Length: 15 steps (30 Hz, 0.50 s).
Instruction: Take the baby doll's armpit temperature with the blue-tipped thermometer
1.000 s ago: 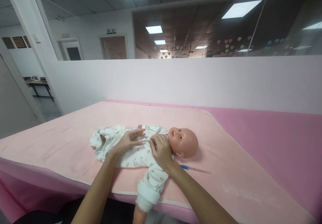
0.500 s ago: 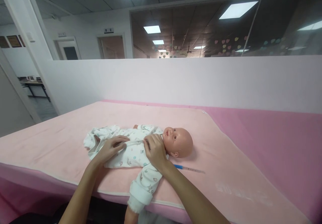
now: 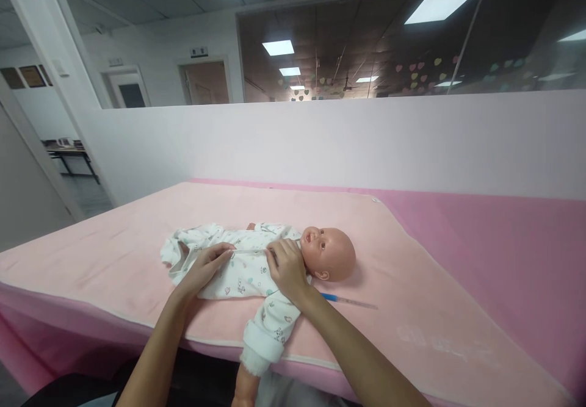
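Note:
A baby doll lies on its back, head to the right, in a white printed romper. My left hand pinches the romper's front edge over the belly. Near the doll's neck, my right hand has its fingers curled on the same edge. Between both hands this edge is drawn into a straight, raised strip. The doll's near arm, in a sleeve with a folded cuff, reaches past the table's front edge. Right beside my right wrist lies a thin clear stick with a blue end, which looks like a thermometer.
A peach-pink mat covers the table, over a brighter pink cloth. Behind stands a low white wall with glass above it. A far table shows through the doorway at left.
The strip of romper edge between my hands is lifted and pulled straighter. Both hands keep their places on the doll. The whole view has shifted slightly.

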Each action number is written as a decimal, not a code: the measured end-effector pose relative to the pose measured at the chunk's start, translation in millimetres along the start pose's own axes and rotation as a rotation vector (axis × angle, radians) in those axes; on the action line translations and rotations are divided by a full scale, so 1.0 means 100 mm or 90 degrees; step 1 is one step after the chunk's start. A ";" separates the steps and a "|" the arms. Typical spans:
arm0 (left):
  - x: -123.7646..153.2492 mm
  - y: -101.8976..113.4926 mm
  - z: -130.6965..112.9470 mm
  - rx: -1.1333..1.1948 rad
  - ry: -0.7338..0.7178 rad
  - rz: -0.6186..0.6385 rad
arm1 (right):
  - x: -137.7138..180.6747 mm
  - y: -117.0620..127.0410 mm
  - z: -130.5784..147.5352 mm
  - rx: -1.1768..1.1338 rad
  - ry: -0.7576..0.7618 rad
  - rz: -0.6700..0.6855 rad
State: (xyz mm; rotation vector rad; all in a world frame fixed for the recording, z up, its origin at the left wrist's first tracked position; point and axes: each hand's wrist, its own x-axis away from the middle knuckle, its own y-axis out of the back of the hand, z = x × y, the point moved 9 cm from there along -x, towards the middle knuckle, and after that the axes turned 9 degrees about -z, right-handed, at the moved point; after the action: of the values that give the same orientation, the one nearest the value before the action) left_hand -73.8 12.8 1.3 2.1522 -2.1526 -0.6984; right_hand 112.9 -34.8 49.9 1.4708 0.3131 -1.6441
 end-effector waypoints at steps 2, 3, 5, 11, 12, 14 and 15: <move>-0.01 0.01 0.00 -0.007 -0.002 -0.007 | 0.00 0.00 0.00 0.001 -0.002 0.001; -0.01 0.01 -0.01 -0.016 -0.007 -0.013 | 0.00 0.00 -0.01 0.001 -0.004 0.002; -0.03 0.03 -0.03 -0.042 -0.025 -0.031 | 0.00 -0.01 -0.01 0.001 -0.008 0.006; -0.01 0.03 -0.10 -0.101 -0.047 -0.038 | 0.00 0.00 -0.01 0.004 -0.011 0.005; -0.01 0.02 -0.10 -0.108 -0.049 -0.032 | 0.00 0.00 -0.01 0.006 -0.008 0.004; 0.00 0.02 -0.11 -0.118 -0.053 -0.029 | 0.00 0.00 -0.01 0.010 -0.006 0.003; 0.00 0.02 -0.11 -0.122 -0.052 -0.028 | 0.00 0.00 -0.01 0.010 -0.007 0.002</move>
State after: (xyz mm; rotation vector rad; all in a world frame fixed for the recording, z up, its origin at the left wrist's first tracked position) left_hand -72.2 9.8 11.5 2.1127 -1.9859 -0.9683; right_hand 113.4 -33.9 49.6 1.4732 0.2915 -1.6551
